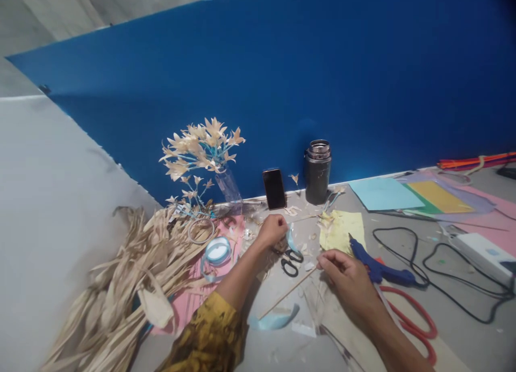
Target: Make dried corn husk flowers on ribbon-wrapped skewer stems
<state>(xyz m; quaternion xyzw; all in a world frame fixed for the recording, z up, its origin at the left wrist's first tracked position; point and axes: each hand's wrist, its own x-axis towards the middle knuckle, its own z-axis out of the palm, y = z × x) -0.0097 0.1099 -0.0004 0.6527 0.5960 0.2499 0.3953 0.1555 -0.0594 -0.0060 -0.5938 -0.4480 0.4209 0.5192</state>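
Note:
My left hand point(274, 231) is closed, with a short strip of light blue ribbon point(292, 238) at its fingertips. Just below that hand lie scissors with black handles point(291, 263), their blades partly hidden. Between thumb and fingers, my right hand point(342, 275) pinches the upper end of a thin wooden stick point(287, 293), which slants down to the left. Under the stick's lower end curls another piece of blue ribbon point(274, 319). A blue glue gun point(379, 267) lies beside my right hand, and large red-handled scissors point(415, 315) are near my right forearm.
Dried corn husks point(108, 286) pile up at left beside a blue ribbon roll point(218, 251). Behind stand husk flowers point(201, 146) in a clear vase point(229, 186), a phone point(274, 189) and a flask point(317, 173). A black cord point(455, 283) loops toward a white power strip point(484, 256).

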